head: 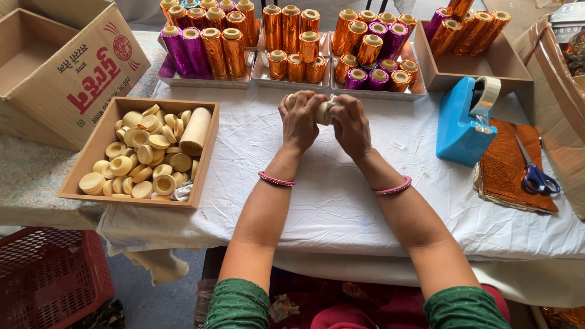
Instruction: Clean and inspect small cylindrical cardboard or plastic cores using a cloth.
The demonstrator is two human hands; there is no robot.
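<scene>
Both hands — left hand (298, 119), right hand (350, 122) — closed around one pale cylinder (323, 112) above the white surface (329, 195); blue tape dispenser (463, 125) right, cardboard box (67, 73) with red print far left.

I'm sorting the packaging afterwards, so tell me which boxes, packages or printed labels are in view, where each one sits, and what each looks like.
Cardboard carton: far left on the table, open top, brown with red print and a round red emblem.
Wooden tray: left of the left hand, open, holding pale round caps.
Second carton: right edge, brown, taped with clear tape, partly out of view.
The right hand and left hand grip a pale cylinder, no label visible.
</scene>
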